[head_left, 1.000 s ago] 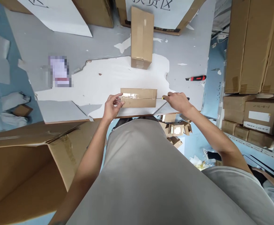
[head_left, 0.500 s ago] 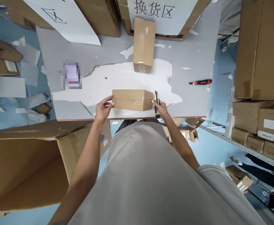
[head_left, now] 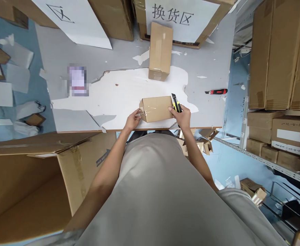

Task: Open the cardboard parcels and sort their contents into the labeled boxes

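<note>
A grey surface [head_left: 208,65] with a large worn white patch spans the view in front of the person. At lower left, a big open carton [head_left: 81,171] reaches up to the surface's near edge, close by the left forearm. Tall brown cartons [head_left: 280,61] stand at the right, above smaller shelf boxes [head_left: 261,124] with a white label on one. At the far edge a carton with a printed sign [head_left: 183,15] stands on the surface, and a closed brown box [head_left: 160,49] sits before it, covering part of the sign's lower edge. That box is directly beyond the working spot.

Nearer the person, at the middle of the surface's front part, is the taped box [head_left: 158,108], between both hands. The left hand [head_left: 133,119] touches its left end with curled fingers; whether they pinch it cannot be told. The right hand [head_left: 182,117] has its fingers closed around a yellow-and-black cutter [head_left: 175,101], blade end pointing away from the body, while the thumb presses on the box's right end. A pixelated item [head_left: 78,80] lies well off to the left. A red-and-black cutter [head_left: 218,91] lies near the right edge, apart from the hands.
</note>
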Motion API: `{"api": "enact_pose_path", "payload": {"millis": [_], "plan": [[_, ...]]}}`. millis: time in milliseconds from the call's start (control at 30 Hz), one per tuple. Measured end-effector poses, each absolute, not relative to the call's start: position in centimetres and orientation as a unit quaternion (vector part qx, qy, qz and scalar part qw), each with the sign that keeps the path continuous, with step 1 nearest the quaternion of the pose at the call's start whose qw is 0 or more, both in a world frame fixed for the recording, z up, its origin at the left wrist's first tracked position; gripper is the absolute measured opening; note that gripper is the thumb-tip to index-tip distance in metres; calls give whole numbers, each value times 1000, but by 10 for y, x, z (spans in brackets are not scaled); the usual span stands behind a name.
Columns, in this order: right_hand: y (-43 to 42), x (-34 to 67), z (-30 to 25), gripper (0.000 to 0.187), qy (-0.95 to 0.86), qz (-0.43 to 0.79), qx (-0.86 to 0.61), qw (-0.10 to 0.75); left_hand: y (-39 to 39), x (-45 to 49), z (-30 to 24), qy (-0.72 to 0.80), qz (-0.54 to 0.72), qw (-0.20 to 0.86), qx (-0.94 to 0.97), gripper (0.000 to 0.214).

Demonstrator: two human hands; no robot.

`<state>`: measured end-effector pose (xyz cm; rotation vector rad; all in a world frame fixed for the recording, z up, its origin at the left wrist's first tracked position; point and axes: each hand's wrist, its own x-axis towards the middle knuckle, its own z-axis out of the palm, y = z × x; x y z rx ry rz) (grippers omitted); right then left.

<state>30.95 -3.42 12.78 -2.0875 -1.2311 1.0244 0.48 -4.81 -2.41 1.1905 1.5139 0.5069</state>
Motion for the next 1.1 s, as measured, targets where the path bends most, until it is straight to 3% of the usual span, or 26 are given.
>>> {"api": "enact_pose_path", "payload": {"millis": [100, 267, 433, 567, 700, 1100], "plan": [[-40, 290, 133, 47, -505, 319, -771, 223, -39, -2, -13, 665, 209, 528, 486, 69], [-46, 263, 134, 36, -541, 278, -774, 177, -9, -19, 46, 591, 353, 516, 510, 62], [-52, 252, 149, 35, -549, 255, -780, 159, 20, -15, 92, 561, 333, 536, 536, 51], [-67, 233, 174, 39, -562, 323, -740, 178, 31, -19, 94, 551, 317, 549, 543, 44], [-80, 195, 193, 36, -558, 440, -692, 125, 36, -27, 91, 533, 305, 571, 545, 44], [-82, 141, 210, 44, -565, 363, -741, 19, 39, -28, 88, 499, 296, 564, 587, 22]]}}
